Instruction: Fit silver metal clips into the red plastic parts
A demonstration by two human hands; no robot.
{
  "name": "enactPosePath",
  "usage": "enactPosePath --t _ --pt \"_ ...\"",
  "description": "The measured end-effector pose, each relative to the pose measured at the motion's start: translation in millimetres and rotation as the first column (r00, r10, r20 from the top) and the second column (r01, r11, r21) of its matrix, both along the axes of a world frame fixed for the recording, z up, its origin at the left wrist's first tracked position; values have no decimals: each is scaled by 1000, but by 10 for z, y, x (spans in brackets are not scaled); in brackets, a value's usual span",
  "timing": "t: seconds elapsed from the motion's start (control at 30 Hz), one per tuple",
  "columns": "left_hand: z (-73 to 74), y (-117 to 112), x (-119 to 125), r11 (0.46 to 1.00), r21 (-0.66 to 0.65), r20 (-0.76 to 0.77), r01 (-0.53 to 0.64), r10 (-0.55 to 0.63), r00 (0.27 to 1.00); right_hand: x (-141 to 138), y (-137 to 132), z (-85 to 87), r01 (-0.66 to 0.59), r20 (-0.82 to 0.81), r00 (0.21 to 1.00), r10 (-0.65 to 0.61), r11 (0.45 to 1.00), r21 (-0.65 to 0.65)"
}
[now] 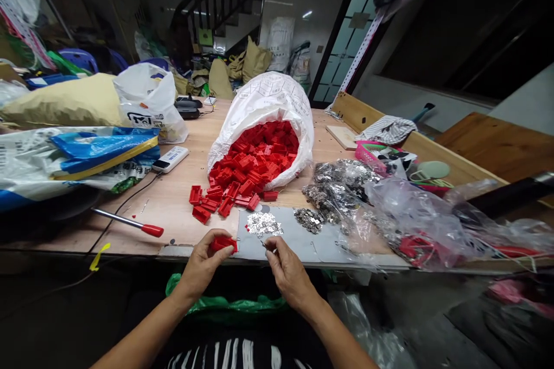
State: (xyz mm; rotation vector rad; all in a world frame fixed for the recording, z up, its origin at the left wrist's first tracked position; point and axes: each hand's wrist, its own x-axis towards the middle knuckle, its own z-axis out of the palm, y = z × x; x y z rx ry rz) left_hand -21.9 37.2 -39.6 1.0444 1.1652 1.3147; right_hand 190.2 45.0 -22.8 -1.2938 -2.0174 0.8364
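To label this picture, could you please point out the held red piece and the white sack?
Held red piece (222, 243), head view: its exposed side.
White sack (265, 96), head view: printed upper wall.

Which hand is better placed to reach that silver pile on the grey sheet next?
Probably the person's right hand: it sits nearer the silver pile, though it pinches a small dark piece. The left hand is farther from the pile and holds a red plastic part.

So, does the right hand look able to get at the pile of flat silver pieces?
Probably yes: the right hand is close to the silver pile, with nothing visible between them, though its fingers seem to pinch something small.
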Motion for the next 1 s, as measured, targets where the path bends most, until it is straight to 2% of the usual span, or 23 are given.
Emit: enactPosePath --t 0.07,0.13,0.23,0.37,0.67,0.73,0.9,1.0 --pt "61 -36 28 989 -144 312 34 13 950 -56 20 79 -41 -24 999 39 997 -72" --pt "99 -54 65 965 -235 557 120 33 830 -142 25 155 -126 -34 992 123 986 -109" --pt "96 -75 116 931 -313 705 187 96 702 -258 18 226 -230 -1 973 232 966 -114" --pt "80 -111 163 907 -376 744 187 176 644 -322 7 255 -235 94 965 245 967 -101" --pt "195 -150 251 880 -439 745 183 242 621 -328 -4 221 -188 169 967 189 982 -24" --pt "168 -154 271 885 -434 745 171 246 620 -337 11 164 -163 114 980 165 986 -34" --pt "58 -164 295 883 -426 752 199 224 620 -350 60 58 -149 -180 976 120 976 -158" --pt "-5 -184 285 877 -432 747 209 218 628 -331 42 56 -186 -191 970 150 964 -192"
